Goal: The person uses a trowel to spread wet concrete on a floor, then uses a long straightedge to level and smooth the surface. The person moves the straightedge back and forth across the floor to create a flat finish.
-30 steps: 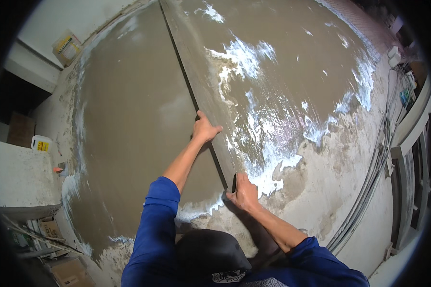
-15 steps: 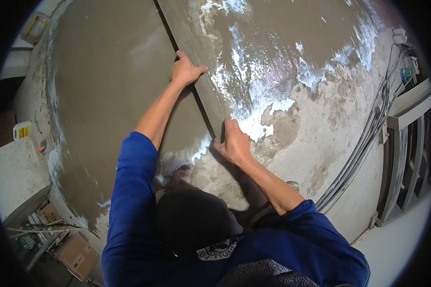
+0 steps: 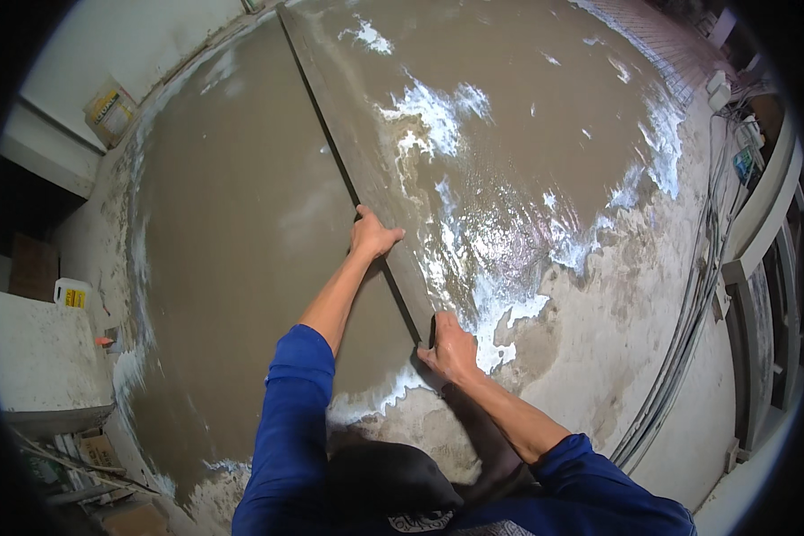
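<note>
A long, straight board (image 3: 401, 271) with a dark edge lies across wet grey screed (image 3: 232, 232), slanting from near my body to the far wall. My left hand (image 3: 372, 237) is closed over the board about midway, thumb and fingers on opposite edges. My right hand (image 3: 450, 350) grips the board's near end, its fingertips curled at the dark gap there. Right of the board the screed glistens, with pale milky patches (image 3: 500, 232) spread over it.
At left stand a pale wall block (image 3: 40, 348), a white jug (image 3: 70, 290), a sack (image 3: 107, 113) against the wall, and cardboard (image 3: 134, 518). At right, cables (image 3: 679, 366) run along bare concrete (image 3: 612, 313) beside grey framing (image 3: 764, 330). Tiled paving (image 3: 648, 36) lies beyond.
The view dipped toward my body half a second ago and has swung back up. Both hands keep their hold on the board, with little visible shift along it.
</note>
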A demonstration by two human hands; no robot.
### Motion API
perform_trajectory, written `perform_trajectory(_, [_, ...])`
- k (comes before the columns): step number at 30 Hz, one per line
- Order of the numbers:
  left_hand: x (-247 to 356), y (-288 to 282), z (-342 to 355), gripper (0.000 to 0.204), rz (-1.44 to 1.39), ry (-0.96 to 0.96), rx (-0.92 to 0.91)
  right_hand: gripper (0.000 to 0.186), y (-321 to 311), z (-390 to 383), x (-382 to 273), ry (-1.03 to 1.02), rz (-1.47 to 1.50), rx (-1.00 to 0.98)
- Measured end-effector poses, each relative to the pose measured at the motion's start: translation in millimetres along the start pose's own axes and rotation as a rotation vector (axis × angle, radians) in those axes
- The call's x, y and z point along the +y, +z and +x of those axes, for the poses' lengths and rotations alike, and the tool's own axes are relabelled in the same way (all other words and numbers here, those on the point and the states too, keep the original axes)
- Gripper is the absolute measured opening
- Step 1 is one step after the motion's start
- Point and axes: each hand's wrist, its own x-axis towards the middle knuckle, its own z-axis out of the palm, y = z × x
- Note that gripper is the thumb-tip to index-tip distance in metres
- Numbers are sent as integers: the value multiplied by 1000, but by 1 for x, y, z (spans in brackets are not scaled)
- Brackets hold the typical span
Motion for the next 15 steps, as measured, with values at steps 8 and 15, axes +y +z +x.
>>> perform_trajectory(8, [-2,13,-15,123,30,41,15,60,-4,-18,3,-8,-36,28])
perform_trajectory(15, [-7,24,-24,124,-34,53,-23,61,-3,-32,7,22,-81,12])
